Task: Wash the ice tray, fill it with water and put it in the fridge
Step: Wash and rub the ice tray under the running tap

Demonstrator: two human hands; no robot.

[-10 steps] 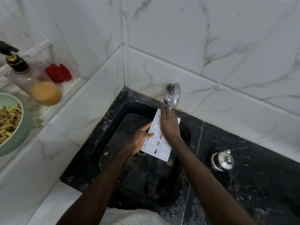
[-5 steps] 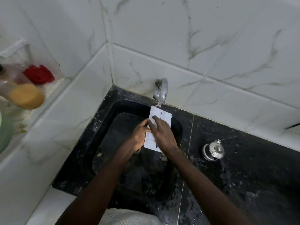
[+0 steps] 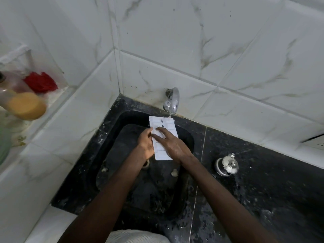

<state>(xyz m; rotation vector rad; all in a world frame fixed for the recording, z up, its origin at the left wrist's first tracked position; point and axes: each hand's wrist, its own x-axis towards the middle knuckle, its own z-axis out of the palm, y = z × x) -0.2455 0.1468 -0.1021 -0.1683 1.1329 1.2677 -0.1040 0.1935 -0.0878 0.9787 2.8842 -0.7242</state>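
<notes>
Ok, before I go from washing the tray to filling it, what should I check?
1. Tap running: ok, its water lands on the tray's far end.
2. Tray over sink: ok, held above the basin.
3. Grip: ok, the left hand holds the left edge and the right hand lies flat on top.
4. Tray clean: cannot tell, dark spots show in the far cells.
5. Sink floor free of scraps: not ok, pale bits lie there.
</notes>
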